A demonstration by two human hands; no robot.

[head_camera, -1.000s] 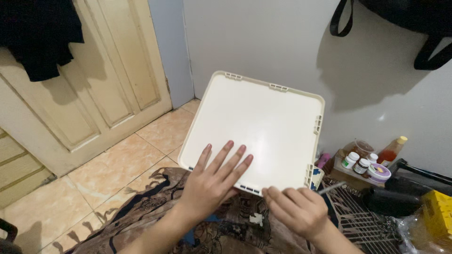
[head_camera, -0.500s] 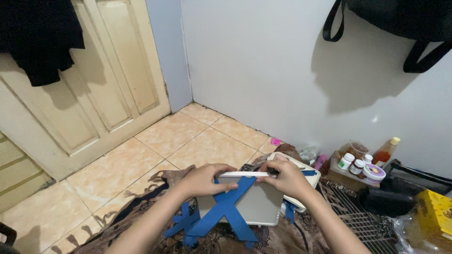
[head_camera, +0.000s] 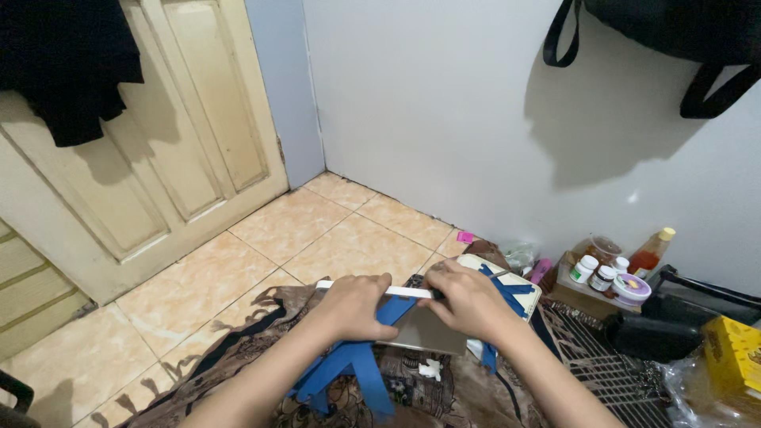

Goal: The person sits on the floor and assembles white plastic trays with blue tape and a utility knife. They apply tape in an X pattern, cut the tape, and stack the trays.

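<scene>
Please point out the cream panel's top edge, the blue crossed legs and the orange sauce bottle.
cream panel (head_camera: 408, 292), head view, top edge between hands
blue crossed legs (head_camera: 361, 364), head view, lower strut
orange sauce bottle (head_camera: 652, 256), head view, body

Hands hide the white panel's (head_camera: 400, 292) middle edge.

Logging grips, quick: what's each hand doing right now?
Left hand: closed on the white panel, near its top edge.
Right hand: closed on the same panel.

The cream plastic panel (head_camera: 424, 326) stands tilted on edge, its pale top rim running nine to three o'clock. Crossed blue legs (head_camera: 354, 363) splay from its near face toward seven o'clock, over the patterned brown cloth (head_camera: 238, 341).
</scene>
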